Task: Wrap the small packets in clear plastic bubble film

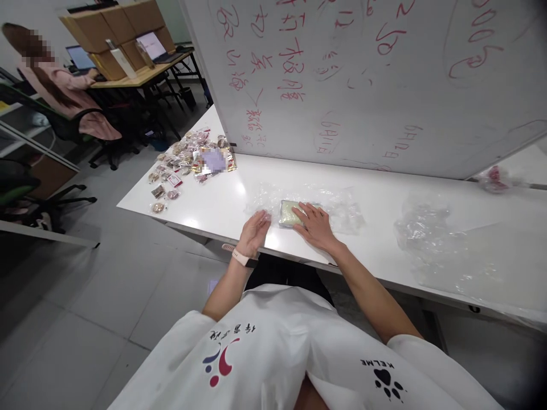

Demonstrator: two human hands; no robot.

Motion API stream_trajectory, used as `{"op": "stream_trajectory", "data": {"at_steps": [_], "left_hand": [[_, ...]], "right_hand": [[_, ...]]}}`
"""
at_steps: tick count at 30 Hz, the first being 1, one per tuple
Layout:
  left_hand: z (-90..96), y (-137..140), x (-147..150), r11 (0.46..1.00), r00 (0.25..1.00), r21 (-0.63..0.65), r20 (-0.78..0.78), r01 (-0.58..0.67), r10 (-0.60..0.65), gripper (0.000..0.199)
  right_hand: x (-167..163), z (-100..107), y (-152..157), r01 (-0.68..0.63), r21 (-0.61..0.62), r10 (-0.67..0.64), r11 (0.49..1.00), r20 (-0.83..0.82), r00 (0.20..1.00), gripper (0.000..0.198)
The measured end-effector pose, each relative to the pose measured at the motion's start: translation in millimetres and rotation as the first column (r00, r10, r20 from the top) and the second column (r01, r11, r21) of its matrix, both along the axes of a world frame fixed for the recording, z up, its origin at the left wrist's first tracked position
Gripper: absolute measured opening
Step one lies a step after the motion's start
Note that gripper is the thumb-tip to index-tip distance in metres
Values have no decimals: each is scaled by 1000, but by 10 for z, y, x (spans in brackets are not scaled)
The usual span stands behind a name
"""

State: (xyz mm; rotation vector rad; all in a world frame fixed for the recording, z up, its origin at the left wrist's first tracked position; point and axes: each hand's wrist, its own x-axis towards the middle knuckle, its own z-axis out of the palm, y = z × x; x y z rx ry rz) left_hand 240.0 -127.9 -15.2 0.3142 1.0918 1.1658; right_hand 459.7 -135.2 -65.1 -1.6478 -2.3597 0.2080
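Note:
On the white table before me lies a flat rectangular pale-green item [289,215], with part of a sheet of clear bubble wrap [347,208] spread under and around it. My right hand [315,226] rests palm down on the item's right part, fingers spread, hiding that end. Just left of the item, my left hand [255,232] pinches the left edge of the bubble wrap near the table's front edge. What exactly the green item is, I cannot tell.
Many small wrapped packets [183,156] are scattered at the table's left end. More crumpled clear plastic wrap [427,228] lies on the right. A whiteboard [363,85] with red writing stands along the table's back. Beyond the left end, a person [68,91] sits at a desk.

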Motion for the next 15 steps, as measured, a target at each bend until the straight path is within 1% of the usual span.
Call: {"op": "stream_trajectory", "data": {"at_steps": [1,2,3,4,5,6,7,8,9,10,11,12,13,14,15], "left_hand": [[12,106,91,999,998,49,-63,22,-19,17],[14,186,199,991,987,123,-155,48,-29,23],[2,238,316,973,961,213,-276,90,-28,30],[-23,261,435,941,909,299,-416,160,-22,35],[-57,260,551,895,827,359,-562,266,-20,39],[-99,243,654,837,713,379,-701,394,-18,42],[-144,216,741,776,574,353,-819,523,-15,44],[-188,188,809,718,428,296,-904,630,-3,46],[-229,163,858,669,292,227,-956,707,16,49],[-262,144,889,633,178,162,-983,757,39,52],[-289,133,905,611,88,109,-994,784,65,55],[-309,128,910,597,18,66,-996,799,86,57],[-324,126,910,586,-39,29,-994,810,102,60],[-335,125,908,578,-87,-2,-989,816,118,62],[-343,125,907,573,-129,-28,-982,819,137,64]], "right_hand": [[-1,7,-6,-3,-6,3,1000,-10,1000,58],[-2,14,-8,-7,-9,7,1000,-21,1000,57],[-2,21,-5,-10,-9,10,1000,-34,999,57],[-2,27,5,-12,-7,12,1000,-47,999,56],[-2,32,22,-11,-3,11,1000,-60,998,55],[-1,36,41,-10,0,10,1000,-75,997,53],[2,39,58,-11,4,11,1000,-94,996,52],[5,39,65,-16,9,17,1000,-119,993,51],[10,38,54,-28,15,30,999,-152,988,50],[19,34,18,-44,23,48,999,-194,980,50],[34,29,-50,-53,33,59,998,-241,969,49],[58,21,-150,-34,45,46,998,-289,956,47],[94,10,-278,30,57,-10,998,-333,943,45],[146,-4,-424,149,66,-115,987,-366,924,43],[213,-20,-575,303,68,-256,951,-381,888,43]]}}
